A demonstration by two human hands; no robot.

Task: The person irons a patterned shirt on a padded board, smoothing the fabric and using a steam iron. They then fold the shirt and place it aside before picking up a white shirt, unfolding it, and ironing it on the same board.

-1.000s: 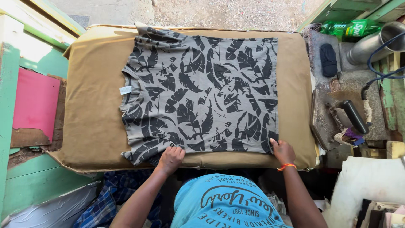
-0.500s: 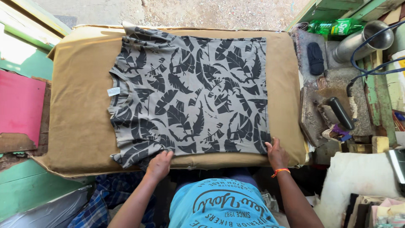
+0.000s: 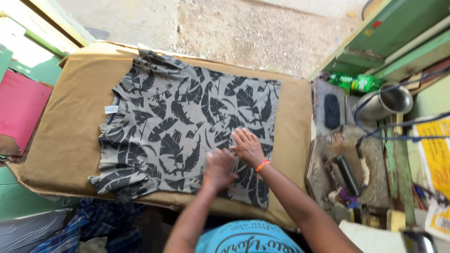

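Observation:
A grey T-shirt with black leaf print [image 3: 183,122] lies spread flat on a tan padded board [image 3: 65,131], neck and white label to the left. My left hand [image 3: 219,169] rests palm down on the shirt's lower middle part. My right hand [image 3: 247,146], with an orange band on the wrist, lies flat on the cloth just right of and beyond the left one. Both hands press the fabric and hold nothing.
To the right stand a green plastic bottle [image 3: 356,83], a steel cup [image 3: 386,100], a dark brush [image 3: 332,111] and a cluttered stone slab [image 3: 370,168]. Green wooden frames flank both sides. A pink board [image 3: 21,105] lies at the left. Blue checked cloth [image 3: 105,225] hangs below the board's near edge.
Both hands have moved from the shirt's near hem onto the middle of the shirt, coming close together. The view has shifted, so the board appears tilted.

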